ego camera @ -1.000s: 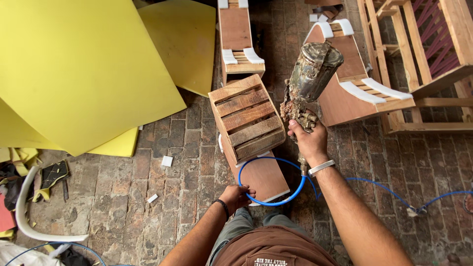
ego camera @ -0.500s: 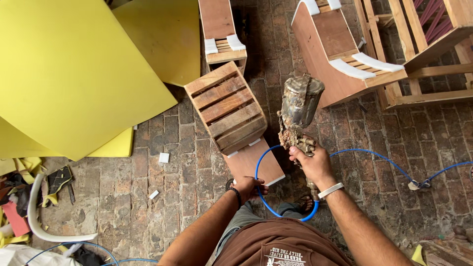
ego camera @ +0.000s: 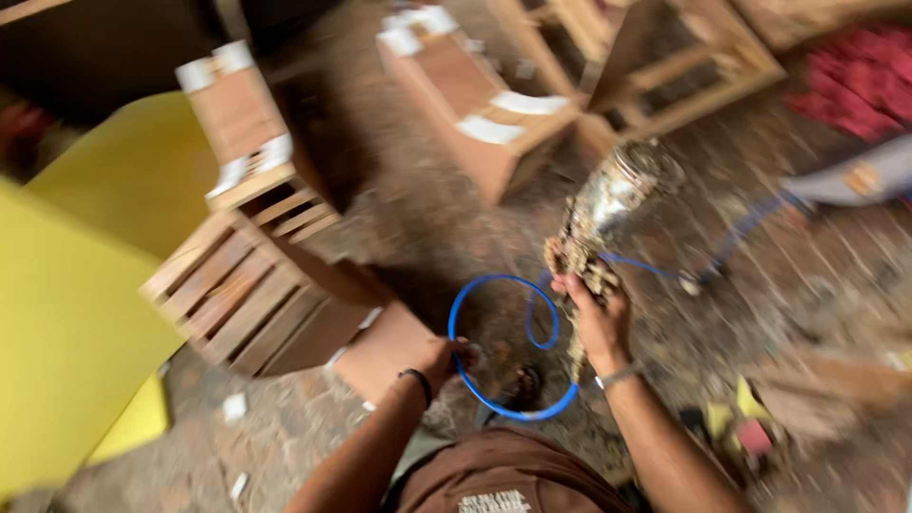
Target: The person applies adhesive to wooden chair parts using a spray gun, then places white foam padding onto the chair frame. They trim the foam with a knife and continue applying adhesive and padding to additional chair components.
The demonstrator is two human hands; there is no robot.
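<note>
Head view, blurred by motion, looked down on a brick floor [ego camera: 399,228] with wooden furniture parts spread about. A slatted wooden crate [ego camera: 237,290] lay at centre left, its open side showing bare slats and nothing inside that could be made out. Two wooden pieces with white padding sat higher up, one [ego camera: 237,123] in the upper left and one [ego camera: 475,104] at upper centre, beside pale timber frames [ego camera: 665,57] in the upper right. Yellow sheets [ego camera: 85,313] covered the left edge.

The right hand [ego camera: 598,318] was raised at centre right, its fingers clamped round the grip of a spray gun [ego camera: 608,214], which stood tilted, its dull metal cup uppermost and its body crusted with dried, lumpy residue. The left hand [ego camera: 446,356], with a dark band at the wrist, reached forward at lower centre, fingers closed on a thin blue hose [ego camera: 470,294]. That hose curled in a smooth loop between both hands and trailed away toward the right of the frame. A flat reddish board [ego camera: 385,351] lay just beside the left hand.
</note>
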